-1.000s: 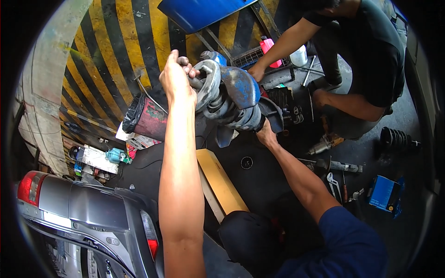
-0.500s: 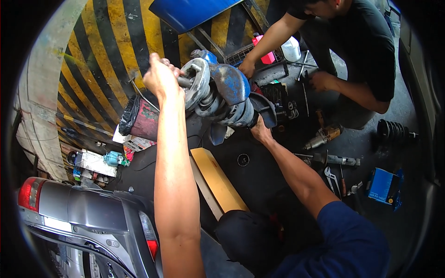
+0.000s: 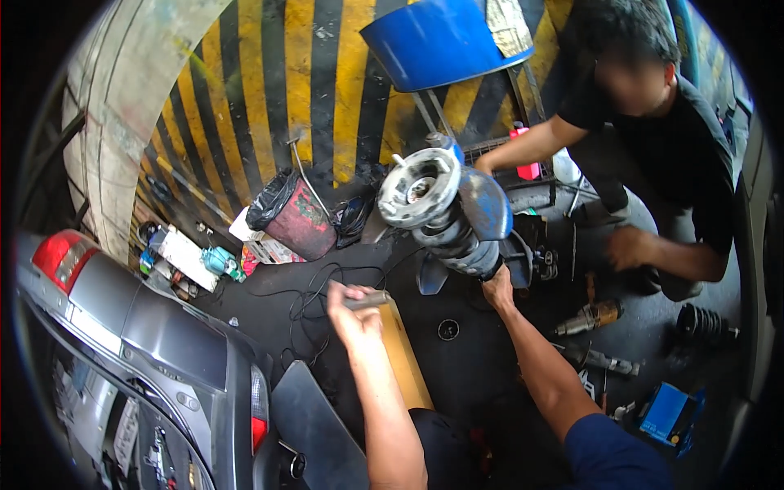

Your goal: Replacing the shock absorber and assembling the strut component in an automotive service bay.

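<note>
My left hand [image 3: 353,309] is closed around a short grey metal bar [image 3: 366,300], below and left of a strut assembly held in a blue, worn spring compressor [image 3: 486,204]. The assembly's pale round top mount [image 3: 418,187] tilts toward me, with a small pin sticking up at its rim. My right hand [image 3: 497,286] grips the dark lower part of the assembly. Yellow cardboard [image 3: 407,359] lies under my left hand.
A crouching co-worker [image 3: 678,163] reaches behind the compressor. A red bin [image 3: 302,229] and a blue drum piece [image 3: 433,45] stand beyond, a car [image 3: 171,335] at left. A drill [image 3: 588,318], loose strut [image 3: 702,322] and blue box [image 3: 665,412] lie at right.
My left hand has left the assembly's top and dropped down toward me with the bar. The co-worker has lifted their head. The view has shifted, bringing more floor cable into sight.
</note>
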Motion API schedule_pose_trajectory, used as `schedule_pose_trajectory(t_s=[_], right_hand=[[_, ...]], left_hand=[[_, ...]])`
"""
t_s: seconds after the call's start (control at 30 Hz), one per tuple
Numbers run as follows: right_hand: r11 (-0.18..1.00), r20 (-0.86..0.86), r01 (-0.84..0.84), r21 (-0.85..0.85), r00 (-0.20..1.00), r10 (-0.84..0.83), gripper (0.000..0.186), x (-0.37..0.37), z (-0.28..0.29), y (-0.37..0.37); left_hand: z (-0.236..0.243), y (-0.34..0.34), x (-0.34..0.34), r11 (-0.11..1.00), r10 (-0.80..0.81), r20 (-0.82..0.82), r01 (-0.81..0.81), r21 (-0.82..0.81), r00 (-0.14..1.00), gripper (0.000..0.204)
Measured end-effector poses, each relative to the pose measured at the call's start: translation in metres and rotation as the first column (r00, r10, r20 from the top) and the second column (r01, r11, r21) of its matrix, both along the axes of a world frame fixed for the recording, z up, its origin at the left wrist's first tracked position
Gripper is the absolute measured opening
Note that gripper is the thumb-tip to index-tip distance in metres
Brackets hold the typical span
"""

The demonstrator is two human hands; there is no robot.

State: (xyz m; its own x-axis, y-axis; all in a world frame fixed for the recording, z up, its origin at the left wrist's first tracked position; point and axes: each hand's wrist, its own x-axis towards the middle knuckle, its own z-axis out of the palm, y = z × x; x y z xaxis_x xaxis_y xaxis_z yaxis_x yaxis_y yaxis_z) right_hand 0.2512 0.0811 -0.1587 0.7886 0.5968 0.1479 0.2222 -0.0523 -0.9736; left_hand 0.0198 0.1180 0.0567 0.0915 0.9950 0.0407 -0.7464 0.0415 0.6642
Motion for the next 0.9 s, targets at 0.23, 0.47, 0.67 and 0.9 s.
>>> schedule_pose_trajectory(t_s=[0.23,0.47,0.67,0.9], right_hand=[[0.998,-0.115,0.036,-0.047,0.992,-0.041,0.038,0.002,0.024,-0.016],[0.992,-0.013,0.115,-0.059,0.993,-0.116,0.034,0.016,0.001,0.004],[0.998,-0.019,0.024,0.061,1.0,-0.023,0.035,-0.011,0.001,0.017],[0.989,-0.076,0.033,-0.141,0.996,-0.044,0.044,-0.019,-0.007,0.022]], left_hand=[[-0.067,0.032,-0.003,0.926,-0.048,0.201,0.119,-0.359,0.978,0.01],[-0.062,0.026,0.012,0.929,-0.202,0.055,0.209,-0.307,0.978,0.016],[-0.058,0.027,-0.007,0.959,-0.16,-0.028,0.148,-0.242,0.987,0.025],[-0.066,0.033,-0.016,0.939,-0.293,-0.151,0.255,-0.23,0.944,0.014]])
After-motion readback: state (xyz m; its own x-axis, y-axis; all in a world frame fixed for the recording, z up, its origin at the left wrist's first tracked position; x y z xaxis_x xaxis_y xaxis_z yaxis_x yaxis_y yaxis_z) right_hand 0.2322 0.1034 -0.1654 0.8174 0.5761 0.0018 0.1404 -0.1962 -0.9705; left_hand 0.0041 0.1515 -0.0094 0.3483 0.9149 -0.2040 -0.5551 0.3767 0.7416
